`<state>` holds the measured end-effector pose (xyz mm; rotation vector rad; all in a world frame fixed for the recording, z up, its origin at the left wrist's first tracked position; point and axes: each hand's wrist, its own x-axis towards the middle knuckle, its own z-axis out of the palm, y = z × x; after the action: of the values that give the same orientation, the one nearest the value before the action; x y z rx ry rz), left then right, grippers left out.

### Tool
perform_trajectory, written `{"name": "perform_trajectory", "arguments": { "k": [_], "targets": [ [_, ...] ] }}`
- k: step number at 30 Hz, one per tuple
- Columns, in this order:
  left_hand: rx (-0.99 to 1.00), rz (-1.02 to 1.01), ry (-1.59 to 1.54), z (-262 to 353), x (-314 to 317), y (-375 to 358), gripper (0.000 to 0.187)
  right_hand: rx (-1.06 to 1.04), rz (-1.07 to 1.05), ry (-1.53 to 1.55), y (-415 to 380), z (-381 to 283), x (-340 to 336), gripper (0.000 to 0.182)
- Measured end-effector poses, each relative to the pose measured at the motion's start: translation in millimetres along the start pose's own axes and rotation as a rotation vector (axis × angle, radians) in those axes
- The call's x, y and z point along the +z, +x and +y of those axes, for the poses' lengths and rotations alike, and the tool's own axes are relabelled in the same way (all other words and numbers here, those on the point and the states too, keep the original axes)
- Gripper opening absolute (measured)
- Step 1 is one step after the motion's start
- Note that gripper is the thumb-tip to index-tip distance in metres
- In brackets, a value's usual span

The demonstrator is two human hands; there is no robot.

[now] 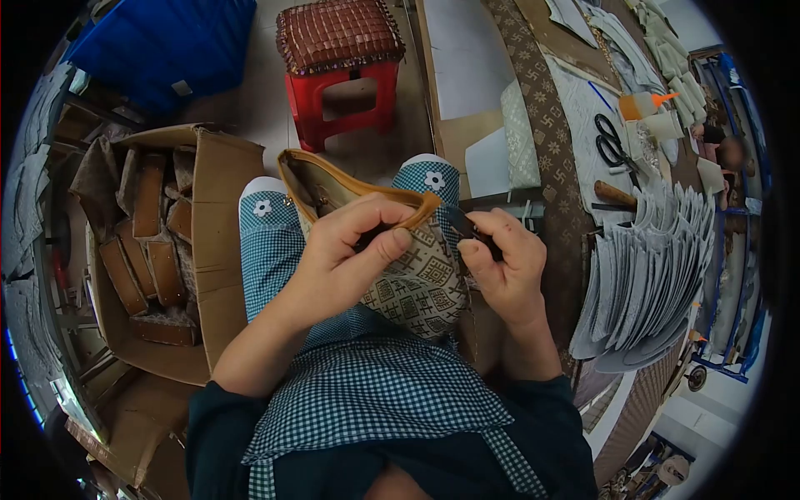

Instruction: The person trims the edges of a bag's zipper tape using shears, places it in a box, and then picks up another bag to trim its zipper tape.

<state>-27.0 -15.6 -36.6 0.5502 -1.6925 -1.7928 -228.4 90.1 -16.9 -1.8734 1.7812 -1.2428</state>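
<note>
A handbag (421, 287) in beige fabric with a dark square pattern and tan leather trim rests on my lap, its mouth towards the far left. My left hand (358, 250) pinches the tan-edged rim near its right corner, thumb outside. Just right of that corner, my right hand (508, 262) is closed around a small dark tool (461, 223). Its tip points at the bag's edge. Most of the tool is hidden by the fingers, so its exact kind does not show.
An open cardboard box (225, 250) of brown leather-covered pieces stands at left. Beyond my knees is a red stool (342, 104) with a woven cushion; a blue bin (167, 54) is behind. On the right-hand table are black-handled scissors (612, 142), a glue bottle (642, 106) and stacked grey pieces (642, 283).
</note>
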Motion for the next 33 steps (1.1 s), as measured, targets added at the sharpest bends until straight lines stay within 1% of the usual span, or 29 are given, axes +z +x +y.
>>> {"name": "perform_trajectory", "arguments": {
  "k": [2, 7, 8, 11, 13, 14, 17, 23, 26, 29, 33],
  "targets": [
    [-0.046, -0.009, -0.073, 0.6, -1.9, 0.2, 0.022, 0.049, -0.019, 0.018, 0.3, -4.4, -3.3, 0.026],
    [-0.127, -0.030, -0.188, -0.5, -13.7, -1.0, 0.024, 0.038, -0.079, 0.028, -5.7, 0.3, -2.2, 0.026],
    [-0.110, -0.018, -0.181, -0.8, -13.6, -1.7, 0.024, 0.039, -0.090, 0.033, -5.4, -1.0, -2.0, 0.026],
    [-0.051, 0.007, -0.137, -1.4, -9.3, -5.1, 0.023, 0.167, -0.105, 0.176, -6.8, -8.4, 2.2, 0.024],
    [-0.003, 0.006, -0.076, -1.7, -3.6, -9.5, 0.022, 0.258, -0.148, 0.211, -9.2, -9.0, -2.0, 0.023],
    [0.000, 0.020, -0.071, -1.2, 0.1, -11.6, 0.021, 0.305, -0.170, 0.227, -10.5, -9.3, -4.8, 0.022],
    [-0.007, 0.022, 0.004, -1.7, 6.1, -17.8, 0.021, 0.361, -0.226, 0.241, -12.3, -16.9, -14.8, 0.026],
    [0.038, 0.025, 0.096, 2.3, 10.7, -21.0, 0.021, 0.408, -0.292, 0.245, -13.3, -28.4, -24.6, 0.026],
    [0.044, 0.028, 0.095, 3.0, 10.9, -21.8, 0.020, 0.409, -0.287, 0.236, -12.5, -31.8, -21.5, 0.020],
    [0.049, 0.041, 0.073, 1.0, 10.3, -24.0, 0.020, 0.453, -0.294, 0.264, -11.6, -35.1, -18.0, 0.019],
    [0.057, 0.026, 0.105, 1.3, 6.3, -26.6, 0.025, 0.502, -0.306, 0.328, -12.8, -37.2, -15.6, 0.020]
  ]
}}
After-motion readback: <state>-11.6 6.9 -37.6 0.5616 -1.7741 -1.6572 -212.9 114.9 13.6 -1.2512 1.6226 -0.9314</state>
